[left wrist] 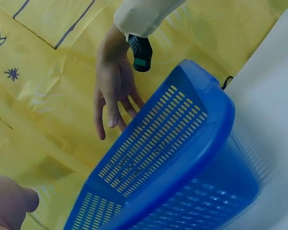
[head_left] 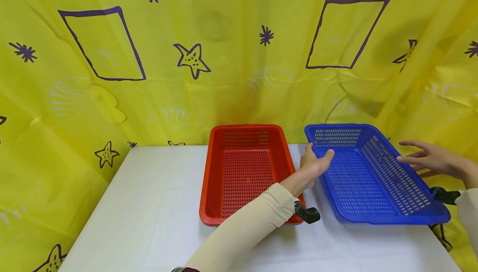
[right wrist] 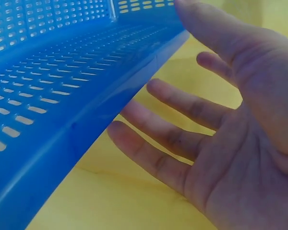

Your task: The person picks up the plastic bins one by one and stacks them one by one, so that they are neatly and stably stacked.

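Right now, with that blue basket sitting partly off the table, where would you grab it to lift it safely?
Probably by the two long rims of the blue basket, one hand on each side. The left hand already holds the near left rim; the right hand hovers open beside the right rim. The rim has a rolled lip that fingers can hook under, and the slotted walls look too flexible to squeeze.

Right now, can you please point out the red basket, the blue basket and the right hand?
red basket (head_left: 209, 180), head view, on its left wall.
blue basket (head_left: 358, 180), head view, on its perforated floor.
right hand (right wrist: 240, 158), right wrist view, on the open palm beside the blue rim.
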`<state>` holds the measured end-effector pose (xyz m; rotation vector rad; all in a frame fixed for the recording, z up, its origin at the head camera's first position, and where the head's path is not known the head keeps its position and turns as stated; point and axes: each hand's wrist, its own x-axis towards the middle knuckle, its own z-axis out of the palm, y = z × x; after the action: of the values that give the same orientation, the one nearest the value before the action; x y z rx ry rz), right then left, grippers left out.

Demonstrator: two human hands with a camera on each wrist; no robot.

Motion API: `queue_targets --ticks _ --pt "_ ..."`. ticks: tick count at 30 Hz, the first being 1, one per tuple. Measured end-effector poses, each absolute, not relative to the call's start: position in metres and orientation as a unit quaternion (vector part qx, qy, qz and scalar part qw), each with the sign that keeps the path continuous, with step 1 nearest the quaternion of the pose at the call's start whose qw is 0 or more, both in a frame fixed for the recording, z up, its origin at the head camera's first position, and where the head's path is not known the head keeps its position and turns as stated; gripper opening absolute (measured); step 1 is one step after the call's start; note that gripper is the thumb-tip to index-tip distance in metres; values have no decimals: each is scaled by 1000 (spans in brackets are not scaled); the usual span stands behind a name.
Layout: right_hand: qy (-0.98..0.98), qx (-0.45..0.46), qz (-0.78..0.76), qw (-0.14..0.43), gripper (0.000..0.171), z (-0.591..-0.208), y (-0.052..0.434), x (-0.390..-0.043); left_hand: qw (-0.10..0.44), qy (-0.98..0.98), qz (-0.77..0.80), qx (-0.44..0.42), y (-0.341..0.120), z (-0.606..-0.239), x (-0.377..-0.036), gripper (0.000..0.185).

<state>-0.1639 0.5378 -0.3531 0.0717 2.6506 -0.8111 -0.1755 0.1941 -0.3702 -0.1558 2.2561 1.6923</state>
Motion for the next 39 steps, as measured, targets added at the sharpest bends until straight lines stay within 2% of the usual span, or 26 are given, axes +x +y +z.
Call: queue_targets --ticks 7,13,25,39 --pt "912 28 -345 221 84 -356 542 -166 176 764 615 -80 198 -381 -178 67" --pt "891 36 -388 234 76 -358 546 -166 182 748 633 -82 199 -390 -180 76" --pt "877 28 -429 212 75 -367 552 -164 159 739 650 -76 198 -391 -183 82" --pt "876 37 -436 202 69 -367 551 -163 149 754 635 -77 198 -391 -182 79"
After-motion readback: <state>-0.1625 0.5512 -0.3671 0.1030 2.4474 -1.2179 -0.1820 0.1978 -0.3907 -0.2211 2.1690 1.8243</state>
